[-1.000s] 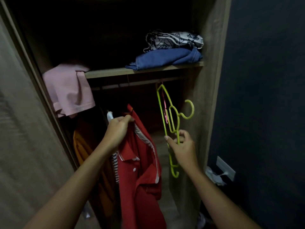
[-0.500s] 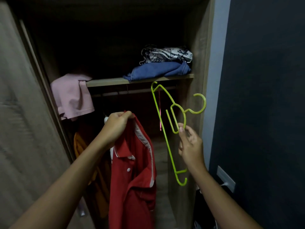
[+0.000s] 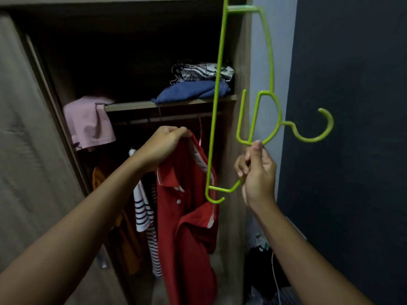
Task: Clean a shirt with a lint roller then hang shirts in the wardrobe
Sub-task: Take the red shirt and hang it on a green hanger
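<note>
Top of the green hanger (image 3: 270, 69) ran out of frame at the upper edge, so its far end couldn't be seen. Wardrobe (image 3: 239, 150) interior was v. dark; back wall and most of the rail under the shelf (image 3: 132, 105) were hard to make out. Clothes hanging low inside were partly hidden behind the left forearm: a striped top (image 3: 143, 214) and sth orange (image 3: 98, 177), shapes unclear. Bottom R corner held a dark clutter w/ a white cable, not identifiable.

Left hand (image 3: 161, 146) was clenched on the red polo shirt (image 3: 187, 216) at the collar/shoulder, holding it up in front of the open wardrobe; shirt hung free below, not on the rail. Right hand (image 3: 256, 172) gripped the hanger's lower curved arm, thumb up at the bend, hook pointing R over the dark wall. Hanger stood roughly on end, just R of the shirt, not touching it as far as visible.

On the shelf: folded blue garment (image 3: 193, 91) w/ a patterned one (image 3: 202, 71) on top; pink cloth (image 3: 88, 122) draped off the L end.

Vs 0.5 s earlier: hanger was much closer to the camera and higher, now clear of the wardrobe opening. Left hand's hold on the shirt looked unchanged.
</note>
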Tool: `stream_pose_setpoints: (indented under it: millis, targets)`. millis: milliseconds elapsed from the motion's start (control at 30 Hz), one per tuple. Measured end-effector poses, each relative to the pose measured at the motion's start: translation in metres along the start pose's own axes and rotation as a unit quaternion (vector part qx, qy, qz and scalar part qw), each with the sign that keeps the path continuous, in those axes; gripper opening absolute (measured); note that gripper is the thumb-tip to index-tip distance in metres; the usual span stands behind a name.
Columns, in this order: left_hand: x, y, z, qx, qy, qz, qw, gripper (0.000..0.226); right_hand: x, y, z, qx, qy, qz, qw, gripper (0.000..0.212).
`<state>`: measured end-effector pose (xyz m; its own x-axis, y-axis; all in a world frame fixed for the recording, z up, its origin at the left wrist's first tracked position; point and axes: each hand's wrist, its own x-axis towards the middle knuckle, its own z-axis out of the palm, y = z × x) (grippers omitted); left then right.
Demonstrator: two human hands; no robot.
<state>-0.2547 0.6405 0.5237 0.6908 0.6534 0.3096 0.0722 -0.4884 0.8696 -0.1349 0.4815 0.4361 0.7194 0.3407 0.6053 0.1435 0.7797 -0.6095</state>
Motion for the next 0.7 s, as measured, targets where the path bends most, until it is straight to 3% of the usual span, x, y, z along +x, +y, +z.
stream_pose_setpoints:
  millis: [133,200,267,300,433,533,700]
  targets:
    - [-0.007,0.042,0.015,-0.024,-0.048,0.014,0.998,0.027,0.014,-0.024,0.012,-0.03,-0.07,-0.055,0.996,0.04]
    - [-0.008,0.058,0.015,-0.04,-0.075,0.011,0.996,0.029,0.022,-0.028,0.01,-0.104,-0.104,-0.073,0.986,0.043]
    - [-0.01,0.068,0.008,-0.032,-0.101,0.018,0.994,0.011,0.034,-0.028,0.001,-0.177,-0.14,-0.08,0.971,0.041]
    - [-0.01,0.07,0.0,-0.024,-0.117,0.022,0.993,0.02,0.04,-0.027,-0.006,-0.223,-0.157,-0.09,0.958,0.046]
    - [-0.018,0.071,-0.035,0.077,-0.176,0.065,0.979,0.035,0.065,-0.025,-0.041,-0.403,-0.256,-0.112,0.871,0.065]
    - [-0.028,0.06,-0.057,0.194,-0.15,0.098,0.964,0.046,0.08,-0.035,-0.07,-0.539,-0.301,-0.135,0.775,0.076]
    - [-0.026,0.023,-0.081,0.356,-0.095,0.031,0.929,0.032,0.087,-0.068,-0.079,-0.646,-0.422,-0.074,0.632,0.061]
